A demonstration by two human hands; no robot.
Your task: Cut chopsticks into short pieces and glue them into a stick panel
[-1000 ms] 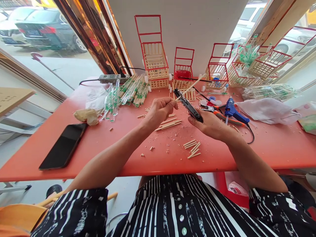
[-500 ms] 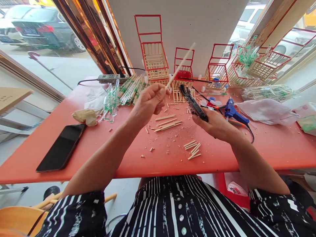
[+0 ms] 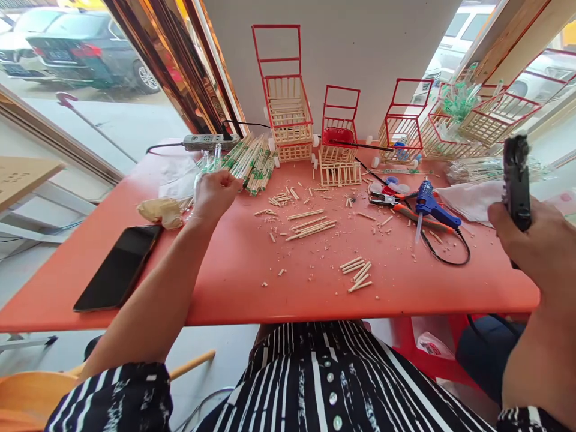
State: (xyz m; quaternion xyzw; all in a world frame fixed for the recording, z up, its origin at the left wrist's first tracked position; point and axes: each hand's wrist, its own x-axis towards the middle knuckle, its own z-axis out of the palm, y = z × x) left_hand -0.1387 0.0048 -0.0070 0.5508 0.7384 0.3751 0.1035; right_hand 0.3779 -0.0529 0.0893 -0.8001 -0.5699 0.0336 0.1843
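My left hand (image 3: 216,193) is closed like a fist at the left, beside a pile of chopsticks (image 3: 252,159) in green-printed wrappers. What its fingers hold, if anything, is hidden. At the far right my right hand (image 3: 546,240) grips a black plier-like tool (image 3: 516,183), its head pointing up. Cut pieces of wooden stick (image 3: 357,273) lie in a small group near the front edge, with longer sticks (image 3: 310,227) behind them. Small carts (image 3: 288,108) of pale sticks with red frames and white wheels stand at the back.
A blue glue gun (image 3: 429,201) and orange-handled pliers (image 3: 396,204) lie right of centre on the red table (image 3: 270,300), a cable looping in front. The phone (image 3: 119,267) and a beige glove-like item (image 3: 159,211) are at left. A power strip (image 3: 209,142) sits at the back left.
My left hand has moved left, and the pale stick it held no longer shows. My right hand has swung far right with the black tool, uncovering the pliers.
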